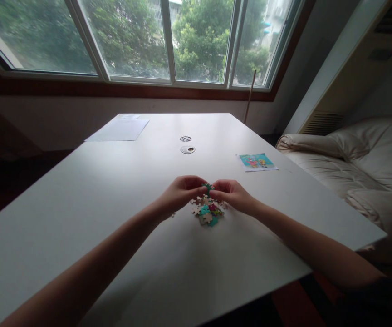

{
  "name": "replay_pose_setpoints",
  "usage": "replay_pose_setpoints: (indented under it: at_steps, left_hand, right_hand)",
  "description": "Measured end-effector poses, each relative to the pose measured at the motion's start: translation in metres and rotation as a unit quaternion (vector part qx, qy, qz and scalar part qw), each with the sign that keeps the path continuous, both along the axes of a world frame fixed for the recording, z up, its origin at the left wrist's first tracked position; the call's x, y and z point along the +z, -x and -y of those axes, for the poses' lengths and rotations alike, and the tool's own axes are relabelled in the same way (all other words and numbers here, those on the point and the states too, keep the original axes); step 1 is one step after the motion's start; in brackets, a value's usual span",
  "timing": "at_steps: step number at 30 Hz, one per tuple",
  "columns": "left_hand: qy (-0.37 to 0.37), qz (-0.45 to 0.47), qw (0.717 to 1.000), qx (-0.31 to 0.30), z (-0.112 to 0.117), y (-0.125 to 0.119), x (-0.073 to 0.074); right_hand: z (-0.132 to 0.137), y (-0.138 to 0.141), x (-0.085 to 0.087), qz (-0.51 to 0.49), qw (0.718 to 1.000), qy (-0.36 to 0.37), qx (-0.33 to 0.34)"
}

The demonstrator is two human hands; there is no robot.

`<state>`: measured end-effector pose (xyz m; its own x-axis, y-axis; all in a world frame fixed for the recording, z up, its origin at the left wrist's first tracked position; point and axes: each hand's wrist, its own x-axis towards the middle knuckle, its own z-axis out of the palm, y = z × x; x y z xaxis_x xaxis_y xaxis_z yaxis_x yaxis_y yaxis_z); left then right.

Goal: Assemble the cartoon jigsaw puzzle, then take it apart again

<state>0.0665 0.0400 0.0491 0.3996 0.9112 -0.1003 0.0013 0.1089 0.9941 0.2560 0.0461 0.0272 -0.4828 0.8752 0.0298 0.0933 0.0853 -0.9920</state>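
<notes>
Both hands meet over a small heap of jigsaw puzzle pieces (pixel 208 212) on the white table (pixel 131 181). Some pieces lie with a beige back up, others show teal, green or dark red print. Between the fingertips of my left hand (pixel 184 190) and my right hand (pixel 232 193) is a dark green puzzle piece (pixel 208 188), pinched from both sides. Whether it is one piece or two joined ones, I cannot tell. Part of the heap is hidden behind the fingers. One tiny loose bit (pixel 173 215) lies by my left wrist.
A colourful cartoon picture sheet (pixel 257 162) lies to the right. Two round discs (pixel 187 149) sit farther back, and white paper (pixel 117 130) rests at the far left. Beyond the table's right edge stands a cream sofa (pixel 318 159); a window (pixel 199 41) fills the far wall.
</notes>
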Motion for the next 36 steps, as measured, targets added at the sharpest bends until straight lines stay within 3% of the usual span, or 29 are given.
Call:
replay_pose_setpoints:
  at_steps: [4, 8, 13, 18, 23, 29, 36]
  left_hand:
    - [0.064, 0.037, 0.997, -0.027, -0.001, 0.005, -0.002]
    - [0.105, 0.065, 0.991, -0.051, -0.002, 0.008, -0.006]
    - [0.104, 0.058, 0.991, -0.056, 0.0, 0.007, -0.004]
    - [0.069, 0.02, 0.997, -0.037, 0.002, 0.002, -0.005]
    - [0.022, -0.01, 0.999, -0.032, 0.0, -0.001, -0.01]
    - [-0.035, -0.029, 0.999, -0.02, -0.001, -0.001, -0.01]
    - [-0.061, -0.055, 0.997, -0.006, -0.002, -0.001, -0.01]
  right_hand:
    - [0.0, 0.001, -0.001, -0.077, 0.994, 0.076, 0.021]
    - [-0.001, 0.0, -0.006, -0.12, 0.987, 0.099, 0.029]
    - [-0.002, 0.0, -0.007, -0.114, 0.987, 0.114, 0.017]
    - [0.0, 0.002, -0.001, -0.046, 0.996, 0.069, -0.016]
    - [-0.001, 0.001, -0.006, -0.006, 1.0, 0.005, -0.009]
    - [-0.003, 0.0, -0.007, -0.009, 1.0, 0.001, -0.011]
    - [-0.001, -0.002, -0.005, 0.036, 0.998, -0.055, -0.016]
